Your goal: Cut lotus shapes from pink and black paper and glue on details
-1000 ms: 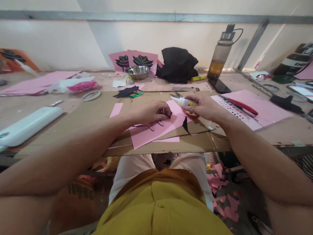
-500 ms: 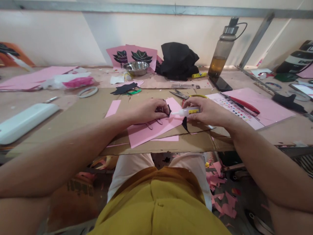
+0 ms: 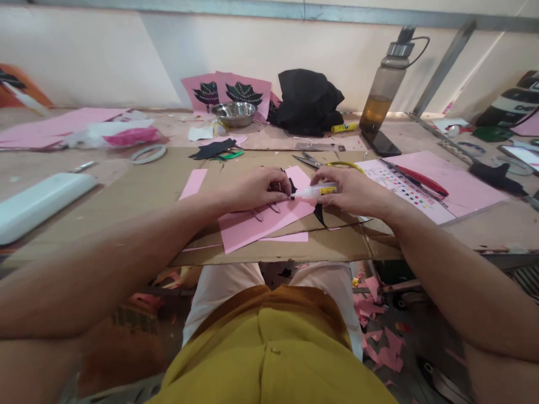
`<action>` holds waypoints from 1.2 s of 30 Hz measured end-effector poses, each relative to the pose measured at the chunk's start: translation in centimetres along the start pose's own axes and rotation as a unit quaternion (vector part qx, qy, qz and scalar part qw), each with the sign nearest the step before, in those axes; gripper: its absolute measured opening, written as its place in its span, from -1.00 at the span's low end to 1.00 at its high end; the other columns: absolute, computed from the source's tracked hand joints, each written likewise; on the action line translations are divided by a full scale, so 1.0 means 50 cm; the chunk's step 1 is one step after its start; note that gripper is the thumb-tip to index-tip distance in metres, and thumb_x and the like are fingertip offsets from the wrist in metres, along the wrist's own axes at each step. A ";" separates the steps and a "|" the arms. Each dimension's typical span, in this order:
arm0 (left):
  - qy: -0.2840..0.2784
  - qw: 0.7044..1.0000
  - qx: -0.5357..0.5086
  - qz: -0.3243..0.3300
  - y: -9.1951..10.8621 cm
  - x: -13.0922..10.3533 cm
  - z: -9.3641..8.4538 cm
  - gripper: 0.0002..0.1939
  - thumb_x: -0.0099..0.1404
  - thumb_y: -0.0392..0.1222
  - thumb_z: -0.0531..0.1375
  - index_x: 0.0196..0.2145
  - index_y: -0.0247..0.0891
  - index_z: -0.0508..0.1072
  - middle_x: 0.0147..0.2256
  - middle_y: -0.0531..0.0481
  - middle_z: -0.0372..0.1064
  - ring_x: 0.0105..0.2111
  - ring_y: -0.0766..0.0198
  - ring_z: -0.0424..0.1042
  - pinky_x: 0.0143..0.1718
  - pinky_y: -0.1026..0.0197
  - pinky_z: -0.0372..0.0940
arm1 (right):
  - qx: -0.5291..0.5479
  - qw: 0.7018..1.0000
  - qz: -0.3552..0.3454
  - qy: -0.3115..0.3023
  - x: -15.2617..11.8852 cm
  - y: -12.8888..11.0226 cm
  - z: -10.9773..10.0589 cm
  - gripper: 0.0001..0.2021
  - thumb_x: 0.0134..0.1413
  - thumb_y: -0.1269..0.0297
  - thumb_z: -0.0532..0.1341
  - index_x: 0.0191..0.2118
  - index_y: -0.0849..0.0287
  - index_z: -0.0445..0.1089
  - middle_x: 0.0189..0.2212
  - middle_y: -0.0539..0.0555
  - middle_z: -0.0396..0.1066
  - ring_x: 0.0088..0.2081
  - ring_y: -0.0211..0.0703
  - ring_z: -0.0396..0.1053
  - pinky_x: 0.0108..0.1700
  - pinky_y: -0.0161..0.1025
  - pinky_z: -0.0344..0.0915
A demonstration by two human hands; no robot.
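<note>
Evidently, a small black cut-out point(image 3: 293, 183) — likely flimsy, best edge-held — is pinched by the left fingers point(image 3: 277, 196); a white-nozzled plastic bottle point(image 3: 310, 192) is gripped by the right fingers point(image 3: 329, 175).

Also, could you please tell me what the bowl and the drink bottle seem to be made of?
The bowl looks like polished stainless steel, going by its mirror-like shine. The drink bottle looks like smooth, smoky plastic or glass, since liquid shows through; its silvery collar seems metal.
</note>
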State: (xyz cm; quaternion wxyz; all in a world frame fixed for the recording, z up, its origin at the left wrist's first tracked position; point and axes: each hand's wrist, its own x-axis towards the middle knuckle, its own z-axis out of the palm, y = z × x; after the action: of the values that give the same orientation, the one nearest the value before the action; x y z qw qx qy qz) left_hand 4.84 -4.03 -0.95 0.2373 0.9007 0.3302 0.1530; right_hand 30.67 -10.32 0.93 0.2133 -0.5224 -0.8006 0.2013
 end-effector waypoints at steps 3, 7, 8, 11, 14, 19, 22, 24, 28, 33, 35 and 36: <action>-0.013 1.000 0.028 -0.001 0.006 -0.002 -0.004 -0.88 0.33 -0.15 0.26 -0.26 -0.19 0.60 -0.23 -0.03 0.58 -0.21 0.17 0.53 -0.11 0.17 0.33 | -0.025 1.000 0.000 -0.016 -0.001 -0.008 -0.004 -0.76 0.16 0.31 0.40 -0.03 0.06 0.58 -0.03 0.10 0.64 -0.02 0.05 0.54 0.03 -0.12 0.42; -0.012 0.999 0.035 -0.002 0.007 -0.002 -0.004 -0.87 0.34 -0.15 0.26 -0.25 -0.20 0.60 -0.22 -0.03 0.57 -0.21 0.18 0.53 -0.12 0.18 0.33 | -0.030 0.999 0.020 -0.020 -0.003 -0.012 -0.008 -0.74 0.17 0.32 0.40 -0.01 0.07 0.57 -0.04 0.09 0.65 -0.06 0.02 0.56 -0.01 -0.15 0.42; -0.013 0.999 0.036 -0.001 0.006 -0.001 -0.003 -0.87 0.34 -0.14 0.26 -0.24 -0.20 0.61 -0.21 -0.04 0.58 -0.21 0.17 0.53 -0.12 0.18 0.33 | -0.029 0.999 0.022 -0.020 -0.003 -0.012 -0.008 -0.74 0.17 0.32 0.40 -0.01 0.07 0.57 -0.05 0.09 0.65 -0.07 0.01 0.56 -0.02 -0.16 0.42; -0.019 0.999 0.044 0.006 0.000 0.002 -0.003 -0.85 0.35 -0.13 0.25 -0.21 -0.19 0.62 -0.17 -0.05 0.58 -0.19 0.16 0.54 -0.10 0.17 0.34 | -0.032 0.999 0.023 -0.023 -0.003 -0.012 -0.009 -0.74 0.17 0.33 0.39 0.00 0.07 0.57 -0.07 0.07 0.65 -0.07 0.00 0.57 -0.02 -0.16 0.42; -0.037 0.997 0.061 0.014 -0.009 0.009 -0.007 -0.84 0.34 -0.13 0.25 -0.20 -0.17 0.63 -0.14 -0.06 0.58 -0.18 0.15 0.54 -0.10 0.16 0.33 | -0.038 0.999 0.013 -0.023 -0.003 -0.012 -0.009 -0.73 0.16 0.34 0.40 -0.01 0.08 0.58 -0.04 0.09 0.65 -0.01 0.03 0.56 0.02 -0.15 0.42; -0.063 0.994 0.087 0.021 -0.020 0.020 -0.012 -0.82 0.34 -0.12 0.24 -0.18 -0.16 0.63 -0.13 -0.07 0.58 -0.19 0.14 0.54 -0.15 0.16 0.31 | -0.040 0.999 0.015 -0.029 -0.002 -0.015 -0.011 -0.74 0.18 0.32 0.39 0.00 0.08 0.58 -0.05 0.09 0.65 -0.05 0.01 0.56 0.01 -0.15 0.42; -0.068 0.993 0.096 0.022 -0.017 0.020 -0.014 -0.82 0.34 -0.13 0.24 -0.18 -0.16 0.62 -0.13 -0.07 0.58 -0.20 0.14 0.54 -0.15 0.16 0.30 | -0.045 0.998 0.018 -0.032 -0.002 -0.017 -0.012 -0.76 0.18 0.33 0.39 -0.02 0.07 0.58 -0.04 0.09 0.65 -0.04 0.02 0.56 0.01 -0.16 0.42; -0.063 0.993 0.096 0.016 -0.011 0.016 -0.016 -0.83 0.34 -0.12 0.25 -0.18 -0.17 0.62 -0.14 -0.06 0.59 -0.20 0.15 0.54 -0.16 0.17 0.30 | -0.049 0.998 0.019 -0.028 -0.002 -0.017 -0.012 -0.77 0.18 0.32 0.39 -0.03 0.06 0.58 0.00 0.10 0.65 0.00 0.03 0.55 0.02 -0.16 0.42; -0.028 0.994 0.100 0.019 0.002 0.004 -0.020 -0.84 0.35 -0.11 0.29 -0.20 -0.18 0.65 -0.18 -0.05 0.60 -0.22 0.18 0.54 -0.17 0.19 0.31 | -0.054 0.998 0.015 -0.023 -0.003 -0.014 -0.011 -0.75 0.18 0.31 0.39 -0.01 0.07 0.58 0.04 0.11 0.63 0.06 0.05 0.54 0.05 -0.15 0.42; 0.000 0.993 0.109 0.053 0.009 -0.003 -0.009 -0.84 0.38 -0.15 0.28 -0.26 -0.20 0.68 -0.20 -0.06 0.59 -0.23 0.21 0.55 -0.15 0.22 0.34 | -0.049 0.998 0.022 -0.016 -0.008 -0.013 -0.014 -0.74 0.17 0.31 0.40 -0.01 0.08 0.58 0.00 0.11 0.64 -0.01 0.03 0.56 0.03 -0.14 0.44; 0.013 0.990 0.125 0.060 0.011 -0.005 -0.001 -0.85 0.39 -0.15 0.29 -0.26 -0.19 0.68 -0.22 -0.05 0.58 -0.25 0.22 0.54 -0.18 0.23 0.35 | -0.037 0.998 0.038 -0.018 -0.011 -0.014 -0.016 -0.76 0.19 0.30 0.39 -0.02 0.07 0.58 -0.06 0.10 0.66 -0.08 0.01 0.58 0.00 -0.14 0.45; 0.021 0.989 0.134 0.064 0.013 -0.006 0.002 -0.85 0.40 -0.16 0.29 -0.25 -0.19 0.68 -0.23 -0.05 0.58 -0.27 0.22 0.54 -0.20 0.23 0.35 | -0.034 0.998 0.045 -0.020 -0.012 -0.013 -0.016 -0.76 0.19 0.30 0.39 -0.02 0.07 0.57 -0.08 0.10 0.66 -0.11 0.01 0.58 -0.01 -0.14 0.45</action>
State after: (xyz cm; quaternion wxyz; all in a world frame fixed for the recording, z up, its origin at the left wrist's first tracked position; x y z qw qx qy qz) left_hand 5.00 -4.73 -0.72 0.0969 0.9404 0.2940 0.1406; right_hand 30.83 -11.03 1.89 0.1699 -0.5608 -0.7867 0.1941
